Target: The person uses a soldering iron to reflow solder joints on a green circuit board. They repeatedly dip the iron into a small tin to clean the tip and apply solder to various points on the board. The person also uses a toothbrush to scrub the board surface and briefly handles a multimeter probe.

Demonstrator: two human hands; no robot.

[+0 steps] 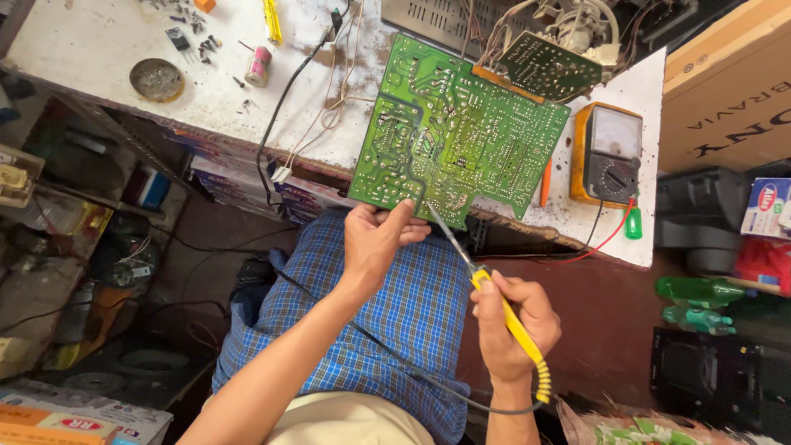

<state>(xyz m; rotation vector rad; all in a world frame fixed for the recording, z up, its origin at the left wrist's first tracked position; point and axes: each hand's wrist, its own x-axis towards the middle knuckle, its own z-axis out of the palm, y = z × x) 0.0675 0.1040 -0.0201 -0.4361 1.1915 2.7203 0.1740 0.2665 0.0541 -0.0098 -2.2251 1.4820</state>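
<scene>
A large green circuit board [457, 132] lies solder side up, tilted over the front edge of the white workbench [99, 49]. My left hand [377, 239] grips the board's near edge with thumb on top. My right hand [515, 321] is closed around a yellow-handled soldering iron [511, 317]. Its thin metal tip reaches up to the board's lower middle. A black cord runs from the iron's handle across my blue checked lap.
A yellow-cased analog multimeter [608, 155] with red and black leads sits right of the board. A smaller green board [548, 66] with wires lies behind. A round tin [156, 80], small parts and a solder roll [259, 66] lie at left. Cardboard box [725, 91], green bottles [700, 292] at right.
</scene>
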